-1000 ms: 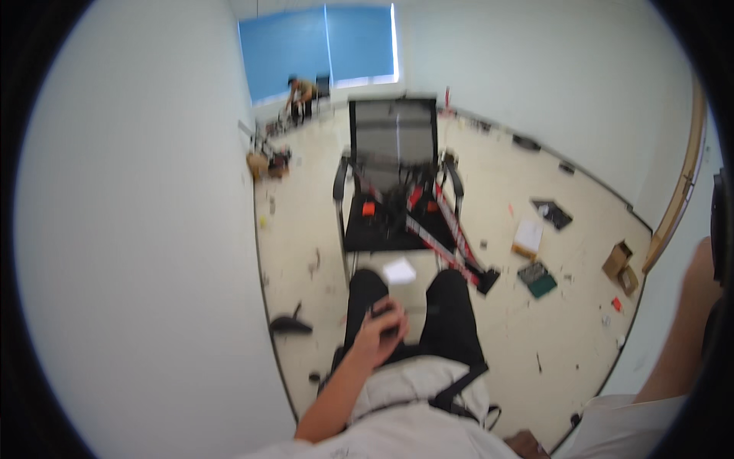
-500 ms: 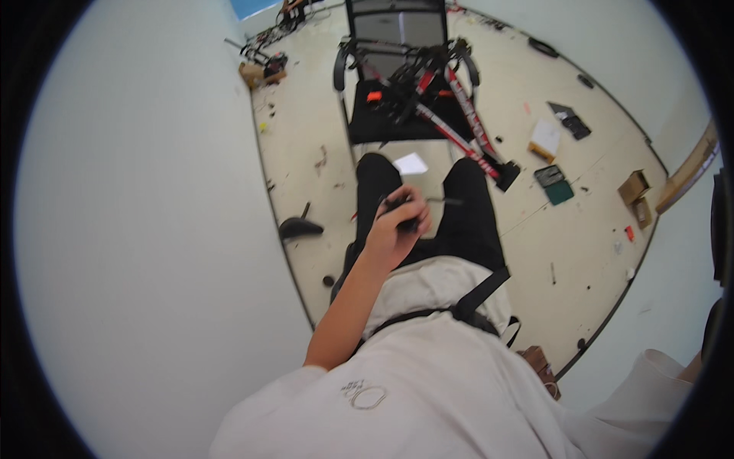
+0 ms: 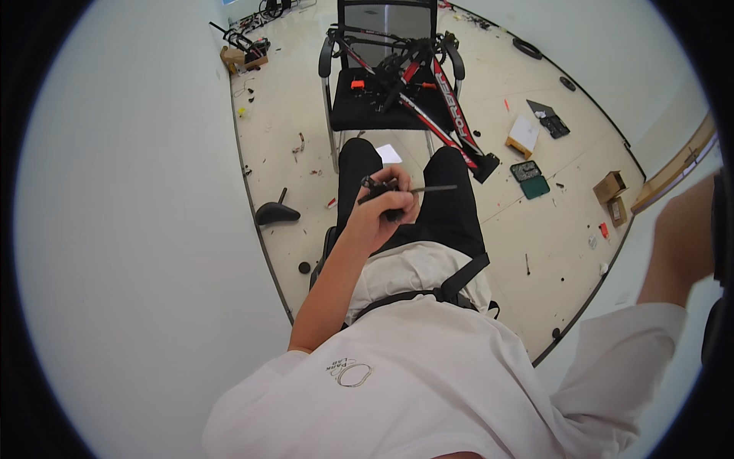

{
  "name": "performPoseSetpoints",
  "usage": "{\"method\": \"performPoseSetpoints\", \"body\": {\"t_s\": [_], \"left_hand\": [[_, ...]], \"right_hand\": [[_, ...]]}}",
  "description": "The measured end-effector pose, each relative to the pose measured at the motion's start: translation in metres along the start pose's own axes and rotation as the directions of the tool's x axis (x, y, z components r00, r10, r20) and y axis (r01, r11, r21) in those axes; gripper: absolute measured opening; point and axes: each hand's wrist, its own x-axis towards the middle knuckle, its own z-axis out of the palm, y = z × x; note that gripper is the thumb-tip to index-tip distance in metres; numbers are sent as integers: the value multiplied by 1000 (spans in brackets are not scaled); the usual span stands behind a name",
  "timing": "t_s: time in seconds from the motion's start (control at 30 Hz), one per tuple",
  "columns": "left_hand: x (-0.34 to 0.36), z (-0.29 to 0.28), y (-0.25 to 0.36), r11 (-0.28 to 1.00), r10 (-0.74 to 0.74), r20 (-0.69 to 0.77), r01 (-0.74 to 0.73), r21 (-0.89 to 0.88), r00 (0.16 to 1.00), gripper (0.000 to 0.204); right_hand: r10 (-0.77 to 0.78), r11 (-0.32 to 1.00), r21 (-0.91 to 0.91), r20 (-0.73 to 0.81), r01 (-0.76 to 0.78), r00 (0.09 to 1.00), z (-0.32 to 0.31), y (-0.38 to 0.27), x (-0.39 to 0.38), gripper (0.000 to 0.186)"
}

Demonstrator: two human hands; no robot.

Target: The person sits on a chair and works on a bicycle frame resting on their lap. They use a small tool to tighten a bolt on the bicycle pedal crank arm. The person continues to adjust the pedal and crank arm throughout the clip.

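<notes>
My left hand (image 3: 388, 205) is closed around a small black part (image 3: 376, 185), held above my lap between the thighs. A thin grey rod (image 3: 436, 188) sticks out to the right from the same grip; whether it belongs to the black part I cannot tell. The fingers hide much of what I hold. My right arm (image 3: 680, 237) is raised at the right edge, and its hand lies outside the picture. In front of my knees stands a black chair (image 3: 359, 115) with a red, white and black bicycle frame (image 3: 451, 103) resting on it.
A bicycle saddle (image 3: 277, 214) lies on the floor at left, beside the wall. To the right are an opened green tool case (image 3: 535, 186), a white and yellow box (image 3: 522, 136), a black case (image 3: 552, 121) and cardboard boxes (image 3: 609, 188). Small parts are scattered around.
The view has shifted slightly. My left hand has turned, so the black part and the rod show more clearly. My right arm has come further into view, raised.
</notes>
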Motion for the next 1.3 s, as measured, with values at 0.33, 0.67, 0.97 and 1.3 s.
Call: {"method": "performPoseSetpoints", "body": {"t_s": [0.33,0.67,0.97,1.3], "left_hand": [[-6,29,5,994,45,40,-49,94,998,19],[2,-6,-11,815,511,-420,-268,514,750,7],[4,-10,-43,295,429,180,-326,898,885,16],[-4,13,-20,597,253,104,-239,766,962,6]], "right_hand": [[232,549,736,321,-396,918,229,6,-109,31],[360,608,641,302,-468,883,282,-30,-129,18],[384,-30,915,382,-402,841,242,-40,-125,29],[509,-80,915,378,-395,773,318,37,-151,47]]}}
